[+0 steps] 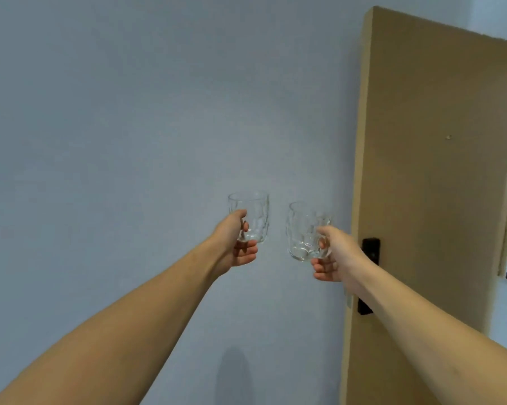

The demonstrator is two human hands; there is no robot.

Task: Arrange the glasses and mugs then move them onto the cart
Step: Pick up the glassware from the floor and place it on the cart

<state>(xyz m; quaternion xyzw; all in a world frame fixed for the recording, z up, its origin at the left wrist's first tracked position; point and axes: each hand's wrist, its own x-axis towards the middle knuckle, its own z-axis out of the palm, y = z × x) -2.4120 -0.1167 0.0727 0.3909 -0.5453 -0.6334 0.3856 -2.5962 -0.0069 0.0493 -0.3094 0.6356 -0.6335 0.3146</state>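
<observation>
Both arms reach forward. The left hand grips one glass, the right hand another glass, upright and apart (likely to avoid clinking), before the wall and door; no cart shows.

clear dimpled glass mugs (glossy); matt wall; matt tan door.

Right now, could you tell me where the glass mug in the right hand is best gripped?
By its handle, from the near side, as the right hand does: the glass mug tilts slightly, its handle faces the person, and its dimpled body is smooth glass.
</observation>
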